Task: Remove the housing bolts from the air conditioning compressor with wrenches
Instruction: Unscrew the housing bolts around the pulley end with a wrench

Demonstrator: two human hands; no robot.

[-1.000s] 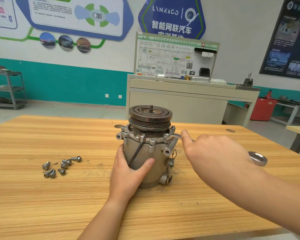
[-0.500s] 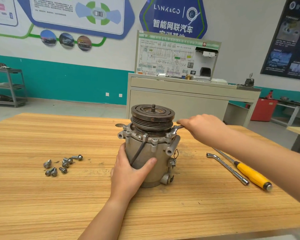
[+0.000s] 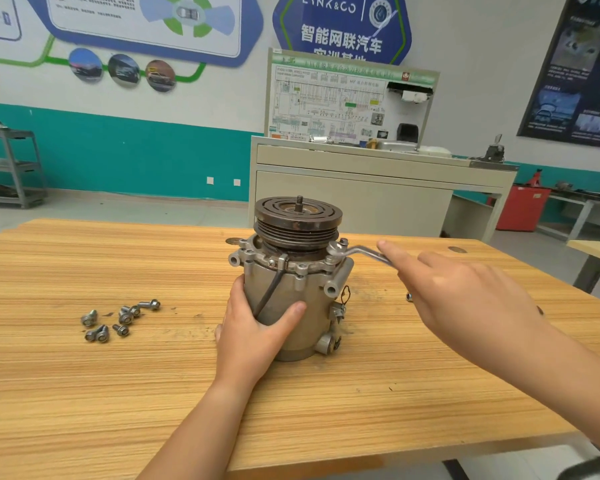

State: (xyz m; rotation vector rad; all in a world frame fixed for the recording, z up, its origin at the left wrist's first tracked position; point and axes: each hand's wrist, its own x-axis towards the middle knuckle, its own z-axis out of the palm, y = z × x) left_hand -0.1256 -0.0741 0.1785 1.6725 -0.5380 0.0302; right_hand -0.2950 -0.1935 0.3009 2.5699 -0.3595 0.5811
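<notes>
The air conditioning compressor [image 3: 305, 292] stands upright on the wooden table [image 3: 118, 393], its dark grooved pulley [image 3: 298, 220] on top. My left hand [image 3: 253, 334] grips the grey housing from the near side, thumb across its front. A bent ring wrench [image 3: 361, 251] sits on a housing bolt [image 3: 342, 242] at the flange's right edge. My right hand [image 3: 465, 299] holds the wrench handle, with the index finger stretched along it toward the compressor. Several removed bolts [image 3: 118, 317] lie loose on the table to the left.
The tip of another tool [image 3: 409, 296] peeks out under my right hand. Behind the table stands a beige training bench [image 3: 361, 188] with a wiring panel. A red bin [image 3: 523, 206] is at the right and a metal shelf [image 3: 14, 168] at the left.
My right hand has swung the wrench handle from the compressor's far side round to the right and nearer, now covering the tools lying on the table. My left hand has kept its grip.
</notes>
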